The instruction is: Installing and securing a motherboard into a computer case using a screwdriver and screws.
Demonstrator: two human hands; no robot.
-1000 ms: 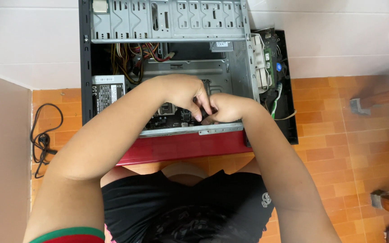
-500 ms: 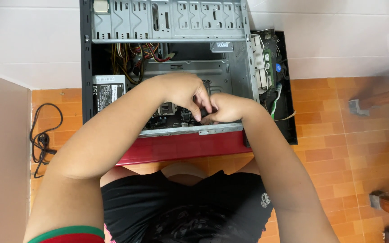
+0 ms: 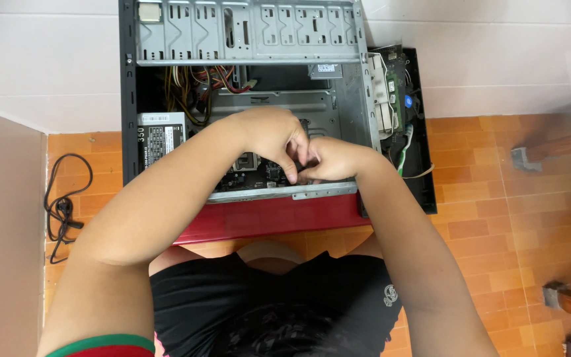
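Note:
An open desktop computer case [image 3: 246, 39] lies on its side on a red stand [image 3: 266, 218], its inside facing me. Both my hands reach into it over the dark motherboard [image 3: 249, 173]. My left hand [image 3: 272, 135] bends down with its fingers curled onto a small part near the board's right edge. My right hand [image 3: 332, 158] meets it from the right, fingertips pinched at the same spot. What they grip is hidden under the fingers. A power supply [image 3: 160, 135] sits at the case's left with coloured wires [image 3: 199, 89] above.
A removed black front panel [image 3: 411, 125] with a circuit board and cables leans at the case's right. A black cable [image 3: 64, 198] lies coiled on the orange tiled floor at left. Wooden furniture legs [image 3: 550, 149] stand at right. A white wall runs behind.
Both hands stay at the same spot over the motherboard, with only slight finger shifts. The view has barely moved.

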